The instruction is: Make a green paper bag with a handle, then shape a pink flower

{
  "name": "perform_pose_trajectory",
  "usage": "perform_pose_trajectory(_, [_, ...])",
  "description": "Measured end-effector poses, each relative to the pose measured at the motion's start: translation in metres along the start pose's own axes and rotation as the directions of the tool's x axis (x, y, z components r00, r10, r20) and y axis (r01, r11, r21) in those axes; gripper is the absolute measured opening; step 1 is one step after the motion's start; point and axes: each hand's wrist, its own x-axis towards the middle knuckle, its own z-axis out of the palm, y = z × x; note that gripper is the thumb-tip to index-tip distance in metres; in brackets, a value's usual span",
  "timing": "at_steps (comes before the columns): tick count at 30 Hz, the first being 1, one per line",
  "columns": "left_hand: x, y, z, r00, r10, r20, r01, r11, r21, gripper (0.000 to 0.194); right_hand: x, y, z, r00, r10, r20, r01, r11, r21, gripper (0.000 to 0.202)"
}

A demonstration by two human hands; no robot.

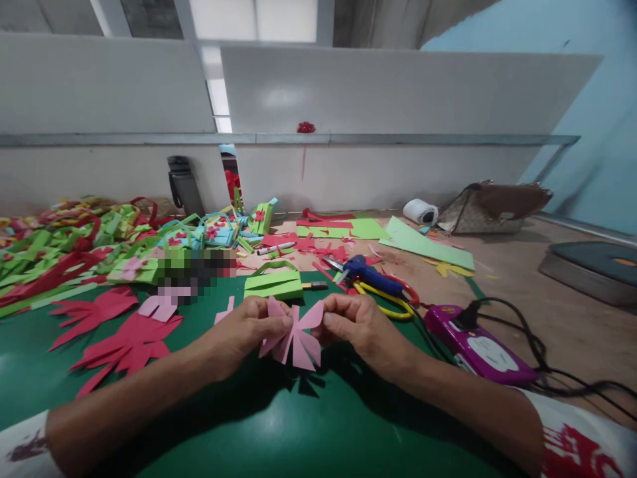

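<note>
A pink petalled cutout [301,338] is held up between both hands above the green mat. My left hand [251,328] pinches its left side, thumb in front. On its right edge, my right hand [355,325] is closed with thumb and fingers pressed together. Behind the hands lies a small green paper bag [273,284] with a handle. A blue glue gun [373,275] rests to the right of that bag, beside yellow-handled scissors [385,302]. Red petalled cutouts [129,342] lie on the mat to the left.
Green and red paper pieces [64,255] are heaped at the left. A dark bottle [184,186] stands behind them. At the right are a purple power strip [480,345] with black cables, a handbag [492,206] and a dark case [592,272]. Green sheets [428,244] lie farther back.
</note>
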Motion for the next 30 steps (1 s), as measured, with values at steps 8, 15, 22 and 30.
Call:
perform_pose_trajectory(8, [0.005, -0.007, 0.007, 0.981, -0.037, -0.188, 0.046, 0.998, 0.043, 0.028, -0.010, -0.004, 0.003, 0.800, -0.580, -0.153, 0.416, 0.721, -0.554, 0.006])
perform_pose_trajectory(15, [0.002, -0.005, 0.017, 0.992, -0.085, -0.089, 0.072, 0.988, -0.137, 0.041, -0.014, 0.000, 0.015, 0.841, -0.510, 0.181, 0.515, 0.651, -0.557, 0.013])
perform_pose_trajectory(22, [-0.002, -0.008, 0.012, 1.000, 0.004, 0.013, -0.001, 0.967, -0.257, 0.032, -0.009, 0.000, 0.009, 0.970, -0.242, 0.017, 0.235, 0.918, -0.320, 0.012])
perform_pose_trajectory(30, [0.002, -0.003, 0.017, 0.997, 0.036, -0.064, -0.035, 0.999, 0.030, 0.026, -0.004, 0.002, 0.010, 0.992, -0.128, 0.021, 0.130, 0.981, -0.145, 0.005])
